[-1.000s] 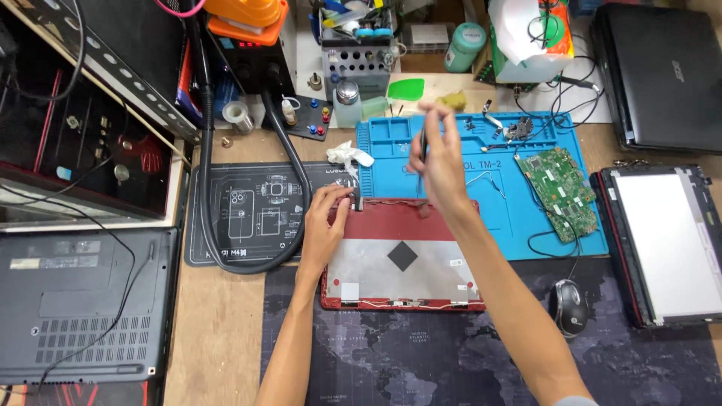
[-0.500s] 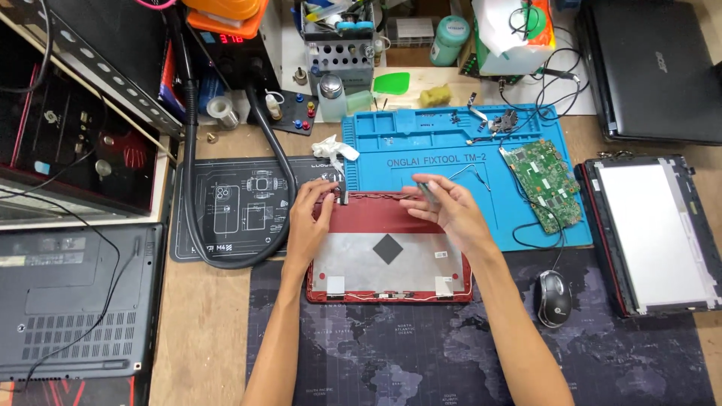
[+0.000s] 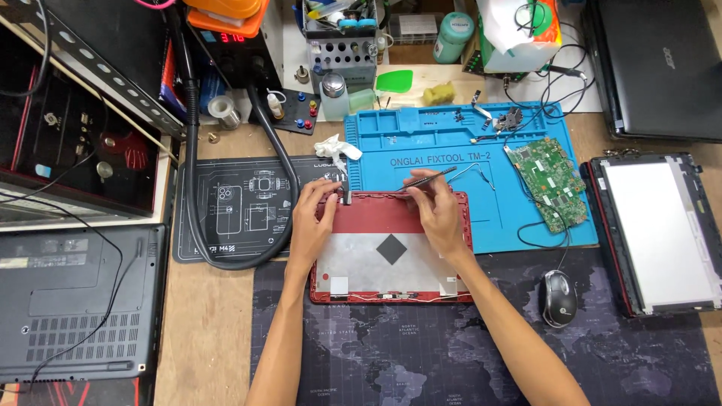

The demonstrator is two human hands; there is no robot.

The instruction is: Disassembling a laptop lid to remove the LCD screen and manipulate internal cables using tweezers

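Bright, even overhead light; sharp.

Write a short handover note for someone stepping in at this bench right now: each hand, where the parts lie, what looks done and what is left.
Left hand: on the top left corner of the red laptop lid, at the hinge.
Right hand: holds thin tweezers over the lid's top edge.
Lid lies inside-up, half on the blue mat.
Done: screen panel lies out at right, circuit board on the mat.
Left: the hinge is still on the lid.
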